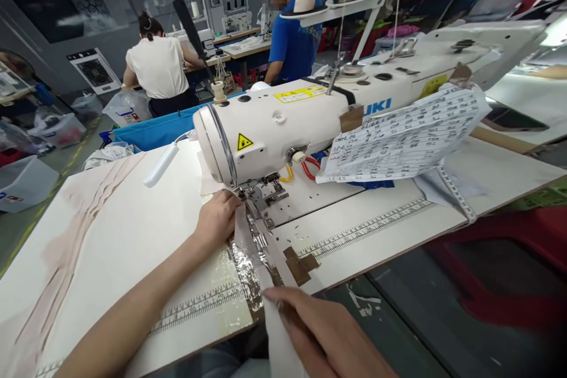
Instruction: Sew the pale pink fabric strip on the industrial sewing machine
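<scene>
A white sewing machine (266, 130) stands across the table, its needle area low at the left end of the head. Close beside the needle, my left hand (218, 216) has its fingers pressed together on a pale fabric strip (253, 242). The strip runs from the needle area towards me over shiny tape on the table. Nearer the front edge, my right hand (316, 328) pinches the same strip between thumb and fingers, and its lower end hangs past the edge. The fingertips of my left hand are partly hidden by the machine's foot parts.
Pale pink fabric pieces (84, 230) lie along the table's left side. A white-handled tool (162, 165) rests behind them. Handwritten paper (398, 139) hangs on the machine's front, above a printed ruler (367, 227). A red stool (509, 266) is at right. Two people sit beyond.
</scene>
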Available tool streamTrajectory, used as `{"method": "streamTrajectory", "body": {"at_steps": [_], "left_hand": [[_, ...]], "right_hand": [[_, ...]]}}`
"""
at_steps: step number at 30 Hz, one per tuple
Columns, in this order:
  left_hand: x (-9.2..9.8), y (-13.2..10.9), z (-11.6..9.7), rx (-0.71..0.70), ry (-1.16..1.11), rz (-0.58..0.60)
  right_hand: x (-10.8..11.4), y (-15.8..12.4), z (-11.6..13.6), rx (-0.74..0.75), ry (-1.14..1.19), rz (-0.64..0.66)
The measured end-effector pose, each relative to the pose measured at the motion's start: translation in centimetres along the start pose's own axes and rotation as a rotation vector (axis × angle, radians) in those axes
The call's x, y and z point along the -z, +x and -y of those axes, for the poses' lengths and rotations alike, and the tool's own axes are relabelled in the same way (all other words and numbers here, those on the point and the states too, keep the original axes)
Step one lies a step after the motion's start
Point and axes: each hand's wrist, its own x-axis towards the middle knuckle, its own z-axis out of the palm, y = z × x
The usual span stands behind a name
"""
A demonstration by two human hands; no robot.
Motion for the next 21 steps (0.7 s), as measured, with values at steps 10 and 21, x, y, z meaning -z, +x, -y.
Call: {"method": "streamTrajectory", "body": {"at_steps": [10, 21], "left_hand": [[0.1, 0.3, 1.3, 0.061, -0.384, -0.029], [-0.1, 0.3, 2.1, 0.153, -0.447, 0.034]], "right_hand": [[-2.1, 4.7, -4.9, -0.056, -0.527, -0.158], [-3.1, 6.7, -5.3, -0.024, -0.539, -0.125]]}}
